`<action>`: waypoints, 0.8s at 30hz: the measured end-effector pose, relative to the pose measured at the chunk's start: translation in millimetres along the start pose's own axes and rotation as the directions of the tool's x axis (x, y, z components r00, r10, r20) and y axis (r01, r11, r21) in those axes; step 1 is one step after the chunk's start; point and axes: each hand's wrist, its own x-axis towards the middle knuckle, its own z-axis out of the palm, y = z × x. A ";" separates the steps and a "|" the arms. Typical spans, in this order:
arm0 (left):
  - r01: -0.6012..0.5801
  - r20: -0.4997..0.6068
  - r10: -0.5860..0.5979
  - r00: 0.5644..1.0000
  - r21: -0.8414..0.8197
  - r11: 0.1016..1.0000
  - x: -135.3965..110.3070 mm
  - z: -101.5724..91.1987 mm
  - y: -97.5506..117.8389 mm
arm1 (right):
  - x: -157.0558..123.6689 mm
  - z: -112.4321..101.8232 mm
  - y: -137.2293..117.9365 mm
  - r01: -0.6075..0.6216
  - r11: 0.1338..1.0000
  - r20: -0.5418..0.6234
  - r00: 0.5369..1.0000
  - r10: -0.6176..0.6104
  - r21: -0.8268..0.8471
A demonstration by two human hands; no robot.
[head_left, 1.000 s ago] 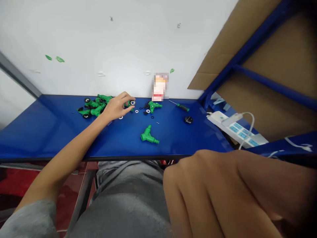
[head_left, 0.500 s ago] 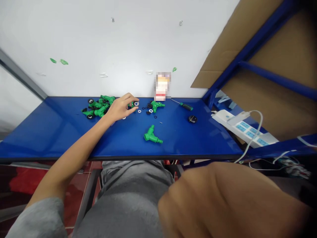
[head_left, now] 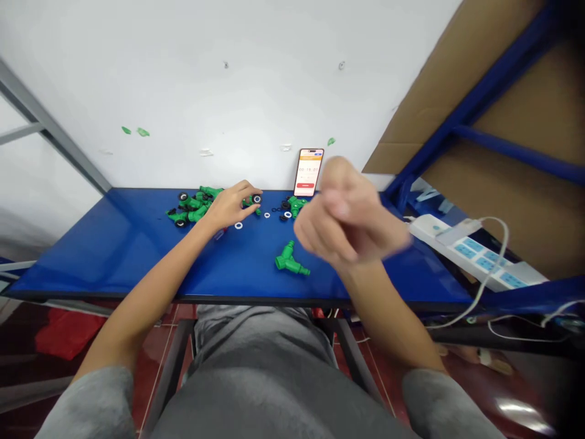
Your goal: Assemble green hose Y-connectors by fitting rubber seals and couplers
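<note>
Left hand [head_left: 233, 206] pinching green hose connector [head_left: 250, 201] in fingertips, black ring with white washer [head_left: 256, 199] showing at its far end. Connector sits at front of hand, over blue counter [head_left: 114, 256]. Heap of green connectors [head_left: 189, 208] just beside hand, on its left. Loose washer [head_left: 238, 225] just below hand. Right hand [head_left: 350, 213] raised, blurred, fingers curled; cannot tell if holding anything. Green Y-connector [head_left: 289, 261] lies near it, lower left. Phone [head_left: 309, 172] stands against wall.
</note>
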 end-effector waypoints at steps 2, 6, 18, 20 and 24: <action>0.027 0.016 -0.028 0.999 0.008 1.000 0.3 -7.3 -8.4 | 36.2 -27.0 23.8 0.194 0.979 -0.055 0.979 -0.198 -0.067; 0.156 0.021 -0.157 0.987 0.022 0.987 -3.5 -18.8 -36.3 | 80.2 -87.2 98.4 0.019 0.848 -0.165 0.978 -0.125 -0.529; 0.332 0.096 -0.327 0.940 -0.045 0.942 -4.8 0.8 -34.2 | 71.1 -81.7 168.8 0.108 0.352 0.106 0.994 -0.025 -0.930; 0.320 0.104 -0.315 0.943 -0.033 0.947 -3.7 1.4 -31.2 | 72.0 -79.9 173.4 0.145 0.322 0.166 0.985 0.038 -0.936; 0.338 0.149 -0.319 0.936 -0.125 0.933 -3.3 0.5 -28.9 | 73.2 -80.6 180.4 0.153 0.284 0.183 0.980 0.084 -0.947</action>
